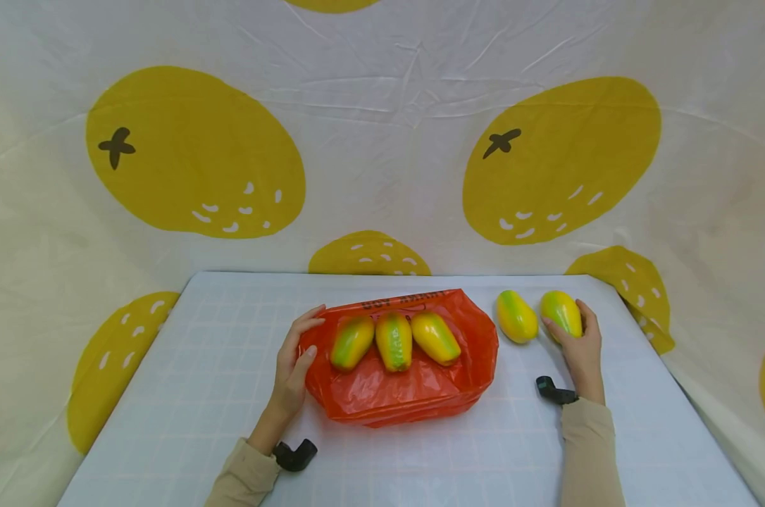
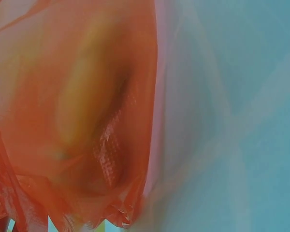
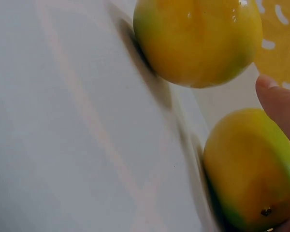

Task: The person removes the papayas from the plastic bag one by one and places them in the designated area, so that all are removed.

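Note:
A red plastic bag (image 1: 395,405) lies with its mouth spread wide. Three yellow-green papayas (image 1: 394,341) sit side by side in it. My left hand (image 1: 291,366) grips the bag's left edge, thumb and fingers apart along the rim. In the left wrist view the bag's thin red wall (image 2: 130,159) fills the left half, with a blurred yellow shape behind it. On the right, my right hand (image 1: 582,352) holds a papaya (image 1: 560,311) between thumb and fingers. Another papaya (image 1: 517,317) lies between that one and the bag. The right wrist view shows the held papaya (image 3: 249,164) beside the thumb (image 3: 280,104).
A white table (image 1: 186,394) with a faint grid carries everything. Its far edge meets a pale curtain (image 1: 382,176) printed with large yellow fruit. Dark wrist-worn devices sit at the left wrist (image 1: 296,455) and right wrist (image 1: 555,391).

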A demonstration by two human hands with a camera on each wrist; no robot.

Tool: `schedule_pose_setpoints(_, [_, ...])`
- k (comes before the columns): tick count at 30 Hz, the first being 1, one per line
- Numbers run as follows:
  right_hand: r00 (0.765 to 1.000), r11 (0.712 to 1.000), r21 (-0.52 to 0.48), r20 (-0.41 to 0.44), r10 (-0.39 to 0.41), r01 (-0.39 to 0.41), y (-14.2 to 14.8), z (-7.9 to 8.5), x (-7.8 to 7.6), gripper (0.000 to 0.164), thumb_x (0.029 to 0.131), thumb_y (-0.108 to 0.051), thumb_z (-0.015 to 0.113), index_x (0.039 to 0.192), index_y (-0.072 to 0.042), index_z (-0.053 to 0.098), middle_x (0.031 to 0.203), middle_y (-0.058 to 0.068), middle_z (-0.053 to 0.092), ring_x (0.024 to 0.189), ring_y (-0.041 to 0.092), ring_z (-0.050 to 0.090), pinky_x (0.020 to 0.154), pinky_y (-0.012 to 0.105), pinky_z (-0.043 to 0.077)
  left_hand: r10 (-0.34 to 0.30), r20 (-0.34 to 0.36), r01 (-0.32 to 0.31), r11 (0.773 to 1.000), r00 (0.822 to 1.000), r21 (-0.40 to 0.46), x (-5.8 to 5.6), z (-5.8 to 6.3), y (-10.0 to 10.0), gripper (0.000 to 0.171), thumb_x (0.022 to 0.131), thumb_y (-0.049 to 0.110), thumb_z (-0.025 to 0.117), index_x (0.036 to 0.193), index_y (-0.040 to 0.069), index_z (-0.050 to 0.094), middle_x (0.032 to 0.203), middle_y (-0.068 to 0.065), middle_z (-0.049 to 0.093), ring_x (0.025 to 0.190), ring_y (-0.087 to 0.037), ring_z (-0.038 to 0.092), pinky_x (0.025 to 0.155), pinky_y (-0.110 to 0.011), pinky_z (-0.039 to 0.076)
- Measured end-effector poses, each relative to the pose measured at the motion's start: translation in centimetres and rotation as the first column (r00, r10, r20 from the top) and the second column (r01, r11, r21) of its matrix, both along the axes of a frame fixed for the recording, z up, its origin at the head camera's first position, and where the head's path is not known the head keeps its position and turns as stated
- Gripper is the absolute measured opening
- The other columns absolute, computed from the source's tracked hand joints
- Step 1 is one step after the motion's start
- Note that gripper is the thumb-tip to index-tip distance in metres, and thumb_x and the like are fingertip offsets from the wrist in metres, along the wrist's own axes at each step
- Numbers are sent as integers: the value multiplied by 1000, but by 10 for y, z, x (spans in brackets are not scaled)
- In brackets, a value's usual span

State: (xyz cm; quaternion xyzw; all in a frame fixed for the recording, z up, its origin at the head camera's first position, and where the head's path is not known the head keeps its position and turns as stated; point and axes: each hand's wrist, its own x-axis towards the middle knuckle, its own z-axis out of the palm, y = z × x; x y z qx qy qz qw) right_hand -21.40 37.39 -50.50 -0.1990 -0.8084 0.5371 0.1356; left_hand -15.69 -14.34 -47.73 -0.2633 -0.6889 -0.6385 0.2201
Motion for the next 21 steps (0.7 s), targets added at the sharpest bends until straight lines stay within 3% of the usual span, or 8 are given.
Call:
schedule_pose_setpoints(9, [1000, 1000, 24, -25, 11, -10, 2, -5, -3, 82, 92, -36, 68, 159, -25, 21, 162, 5, 24, 142, 29, 26, 120, 46, 18, 8, -6, -8, 1000, 1000, -4, 0, 0, -1, 41, 92, 5, 41, 130, -8, 51, 148, -20, 44, 138, -33, 38, 110, -29, 38])
schedule_pose_setpoints(21, [1000, 1000, 9, -4, -9, 9, -3, 2, -1, 86, 92, -37, 68, 160, -23, 17, 163, 7, 21, 145, 29, 24, 120, 46, 17, 12, 3, -12, 1000, 1000, -9, 1, 0, 0, 41, 92, 5, 42, 129, -8, 51, 149, -18, 44, 138, -33, 38, 109, -29, 39])
